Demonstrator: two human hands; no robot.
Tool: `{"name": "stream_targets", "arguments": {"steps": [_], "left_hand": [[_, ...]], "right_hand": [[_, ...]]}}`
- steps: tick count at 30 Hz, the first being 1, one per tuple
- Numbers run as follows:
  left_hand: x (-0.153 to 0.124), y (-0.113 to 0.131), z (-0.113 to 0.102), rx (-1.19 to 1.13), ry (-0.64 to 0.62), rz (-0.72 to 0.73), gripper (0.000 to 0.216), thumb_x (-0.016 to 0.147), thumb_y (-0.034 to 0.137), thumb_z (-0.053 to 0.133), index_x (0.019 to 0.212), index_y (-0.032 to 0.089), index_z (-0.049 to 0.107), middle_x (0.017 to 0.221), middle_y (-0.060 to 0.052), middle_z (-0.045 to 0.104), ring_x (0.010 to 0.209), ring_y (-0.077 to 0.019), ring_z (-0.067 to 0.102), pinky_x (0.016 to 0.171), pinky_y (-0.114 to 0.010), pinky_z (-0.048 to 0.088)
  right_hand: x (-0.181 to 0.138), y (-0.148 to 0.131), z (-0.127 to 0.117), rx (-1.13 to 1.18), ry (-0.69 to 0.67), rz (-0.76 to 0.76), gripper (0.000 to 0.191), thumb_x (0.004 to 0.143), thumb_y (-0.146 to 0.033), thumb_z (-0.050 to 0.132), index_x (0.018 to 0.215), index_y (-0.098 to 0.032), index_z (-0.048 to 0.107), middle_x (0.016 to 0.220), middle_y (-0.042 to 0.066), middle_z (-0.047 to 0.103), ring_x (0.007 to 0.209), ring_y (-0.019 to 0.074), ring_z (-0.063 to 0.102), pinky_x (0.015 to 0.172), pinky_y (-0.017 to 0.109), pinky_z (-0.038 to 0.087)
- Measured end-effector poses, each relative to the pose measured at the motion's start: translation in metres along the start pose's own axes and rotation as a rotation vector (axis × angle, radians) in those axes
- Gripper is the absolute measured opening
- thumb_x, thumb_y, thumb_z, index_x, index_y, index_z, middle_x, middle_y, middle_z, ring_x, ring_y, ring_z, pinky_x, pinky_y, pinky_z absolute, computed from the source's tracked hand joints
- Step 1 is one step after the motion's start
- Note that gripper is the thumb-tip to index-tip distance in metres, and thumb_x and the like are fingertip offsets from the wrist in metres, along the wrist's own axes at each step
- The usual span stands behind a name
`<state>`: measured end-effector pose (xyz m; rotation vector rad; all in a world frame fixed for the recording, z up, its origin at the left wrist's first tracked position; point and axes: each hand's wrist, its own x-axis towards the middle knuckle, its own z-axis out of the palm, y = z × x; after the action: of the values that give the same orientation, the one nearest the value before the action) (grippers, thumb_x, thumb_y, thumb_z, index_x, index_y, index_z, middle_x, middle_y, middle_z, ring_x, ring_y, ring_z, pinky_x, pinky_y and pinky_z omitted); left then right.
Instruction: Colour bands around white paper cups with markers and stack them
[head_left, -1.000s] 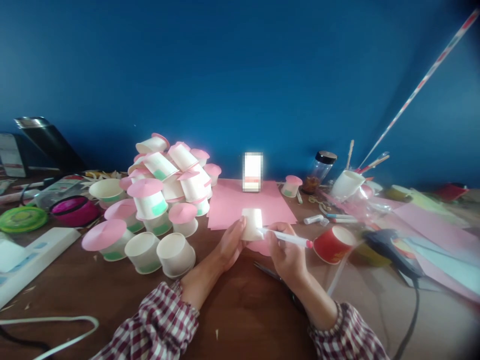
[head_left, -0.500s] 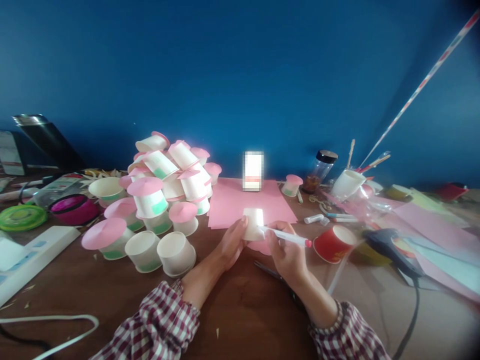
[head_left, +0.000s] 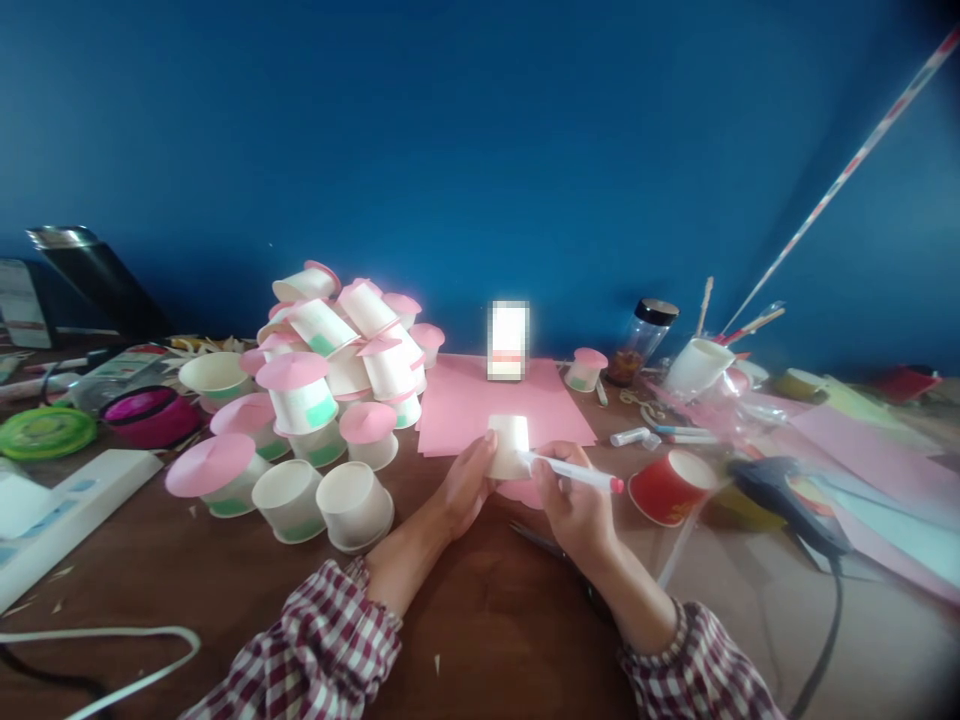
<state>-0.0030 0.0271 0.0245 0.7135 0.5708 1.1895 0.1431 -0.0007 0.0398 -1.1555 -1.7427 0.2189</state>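
My left hand (head_left: pixel 466 487) is closed around the side of a white paper cup (head_left: pixel 508 440), held upside down near the middle of the table. In my right hand (head_left: pixel 577 505) is a white marker (head_left: pixel 581 472) with a red end, pinched between thumb and fingers. Its tip meets the right side of the cup, or lies very close to it. Just below the cup a piece of pink paper (head_left: pixel 525 492) shows in part. Under my right wrist lies a pair of scissors (head_left: pixel 536 538), partly hidden.
Paper cups with pink cone tops (head_left: pixel 292 390) are piled at the left. Pink sheets (head_left: pixel 457 400) lie beneath a bright, blurred-out upright object (head_left: pixel 508 340). To the right are a red paper cup (head_left: pixel 670 488), a glue gun (head_left: pixel 795 505) and a lidded jar (head_left: pixel 641 340). A power strip (head_left: pixel 82 510) lies left.
Both hands keep nearly the same pose, with the cup and the marker still in them. The whole view has shifted very slightly.
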Motion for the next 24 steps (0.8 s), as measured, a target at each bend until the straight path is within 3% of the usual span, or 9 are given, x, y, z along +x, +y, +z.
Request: {"name": "stream_targets", "arguments": {"steps": [12, 19, 24], "left_hand": [[-0.0001, 0.0004, -0.0003, 0.023, -0.018, 0.008, 0.033, 0.084, 0.044, 0.053, 0.09, 0.014, 0.065, 0.083, -0.004, 0.062, 0.08, -0.0145, 0.056, 0.078, -0.029, 0.044], [0.0002, 0.0011, 0.0, 0.023, -0.026, 0.006, 0.038, 0.082, 0.049, 0.052, 0.089, 0.014, 0.064, 0.083, -0.004, 0.061, 0.081, -0.0152, 0.055, 0.08, -0.03, 0.044], [0.0014, 0.0013, 0.0013, 0.012, 0.035, -0.016, 0.038, 0.082, 0.049, 0.053, 0.089, 0.013, 0.063, 0.078, -0.003, 0.059, 0.075, -0.0131, 0.054, 0.074, -0.027, 0.044]], "right_hand": [[0.0016, -0.0008, -0.001, -0.007, -0.019, -0.013, 0.006, 0.087, -0.024, 0.05, 0.088, -0.019, 0.054, 0.072, 0.001, 0.06, 0.057, 0.0127, 0.054, 0.054, 0.024, 0.044], [0.0007, -0.0019, -0.0018, -0.009, -0.036, -0.01, 0.005, 0.085, -0.022, 0.05, 0.084, -0.019, 0.054, 0.066, -0.001, 0.056, 0.05, 0.0106, 0.05, 0.047, 0.021, 0.04], [0.0009, -0.0023, -0.0019, -0.02, -0.059, -0.033, 0.006, 0.084, -0.02, 0.05, 0.08, -0.019, 0.053, 0.062, -0.003, 0.053, 0.048, 0.0095, 0.046, 0.048, 0.021, 0.039]]}}
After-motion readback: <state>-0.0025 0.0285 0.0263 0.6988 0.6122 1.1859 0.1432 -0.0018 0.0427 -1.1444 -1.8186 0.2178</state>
